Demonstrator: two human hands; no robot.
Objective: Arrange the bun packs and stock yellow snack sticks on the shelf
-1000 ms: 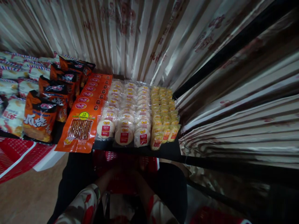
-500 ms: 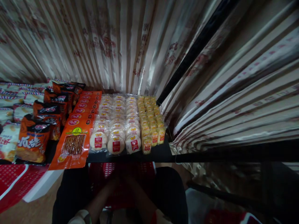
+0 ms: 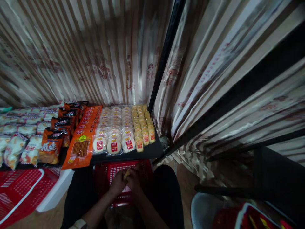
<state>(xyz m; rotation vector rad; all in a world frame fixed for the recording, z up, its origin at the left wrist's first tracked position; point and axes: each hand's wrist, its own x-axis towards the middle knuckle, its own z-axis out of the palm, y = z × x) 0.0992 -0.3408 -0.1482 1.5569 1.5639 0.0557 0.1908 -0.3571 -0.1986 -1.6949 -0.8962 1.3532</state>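
Observation:
Above a red basket (image 3: 147, 168) between the knees, my left hand (image 3: 118, 183) and my right hand (image 3: 134, 182) are close together. A small yellow snack packet (image 3: 126, 174) shows between them, and the fingers of both are closed on it. Its print is too dim to read. Just beyond, on the black shelf (image 3: 152, 151), stand rows of small yellow packets (image 3: 143, 128). Left of these lie rows of round white rice crackers (image 3: 114, 146) in clear wrap with red labels. An orange pack of brown sticks (image 3: 80, 149) overhangs the front edge.
Orange-black snack bags (image 3: 50, 149) and white snack bags (image 3: 30, 149) fill the shelf's left part. A second red basket (image 3: 21, 190) is at lower left beside a white box (image 3: 54, 192). A striped curtain (image 3: 107, 63) hangs behind, with black poles (image 3: 164, 54). A grey-white tub (image 3: 202, 210) stands at lower right.
The view has shifted, so more of the left bags and the lower right tub show. My hands, dark and low before, are now raised into view with the yellow packet between them.

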